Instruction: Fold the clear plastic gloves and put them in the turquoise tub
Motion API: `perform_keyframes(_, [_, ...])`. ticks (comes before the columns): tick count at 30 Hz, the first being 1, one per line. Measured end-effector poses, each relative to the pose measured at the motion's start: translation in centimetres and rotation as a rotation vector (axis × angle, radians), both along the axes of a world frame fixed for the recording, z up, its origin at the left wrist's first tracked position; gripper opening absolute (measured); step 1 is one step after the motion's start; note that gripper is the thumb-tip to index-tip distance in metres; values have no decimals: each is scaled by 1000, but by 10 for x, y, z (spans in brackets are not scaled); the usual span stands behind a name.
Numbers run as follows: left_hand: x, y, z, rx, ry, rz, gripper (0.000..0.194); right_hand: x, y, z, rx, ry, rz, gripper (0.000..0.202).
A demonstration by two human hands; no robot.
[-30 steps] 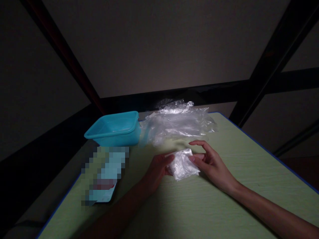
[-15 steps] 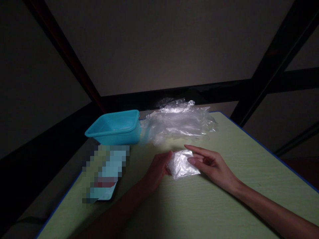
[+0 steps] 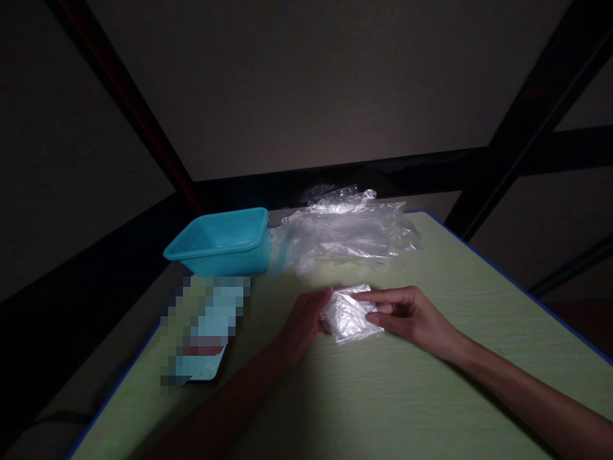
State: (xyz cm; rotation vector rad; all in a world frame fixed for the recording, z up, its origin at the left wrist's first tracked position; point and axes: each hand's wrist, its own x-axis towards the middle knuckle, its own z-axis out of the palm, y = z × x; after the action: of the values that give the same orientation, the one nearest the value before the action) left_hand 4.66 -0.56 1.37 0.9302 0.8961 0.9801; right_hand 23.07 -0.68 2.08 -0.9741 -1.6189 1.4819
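Note:
A clear plastic bag [image 3: 353,319], folded into a small shiny square, is held just above the table between both hands. My left hand [image 3: 304,322] is closed on its left side, with the thumb at the near top corner and the other fingers mostly hidden behind it. On the right side, my right hand [image 3: 414,316] pinches the bag; the thumb lies on its front and the index finger reaches across the top. Beyond the hands spreads a loose pile of clear plastic bags [image 3: 345,233].
A blue plastic basin [image 3: 230,259] stands at the back left of the pale green table [image 3: 431,396]. Nearer lies a flat, light-blue item [image 3: 211,332], largely pixelated. The table's blue edge [image 3: 527,295] runs down the right, and a wall rises behind.
My right index finger has come down from above the folded bag onto its upper face. The left hand keeps its hold, and the view has shifted very slightly.

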Motion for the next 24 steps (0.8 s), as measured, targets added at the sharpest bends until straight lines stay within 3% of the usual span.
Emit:
perform_keyframes(10, [-1, 1, -2, 6, 24, -14, 58, 3, 1, -2, -15, -15, 18, 41])
perform_keyframes(24, [-2, 2, -2, 25, -10, -15, 52, 2, -2, -1, 32, -12, 17, 45])
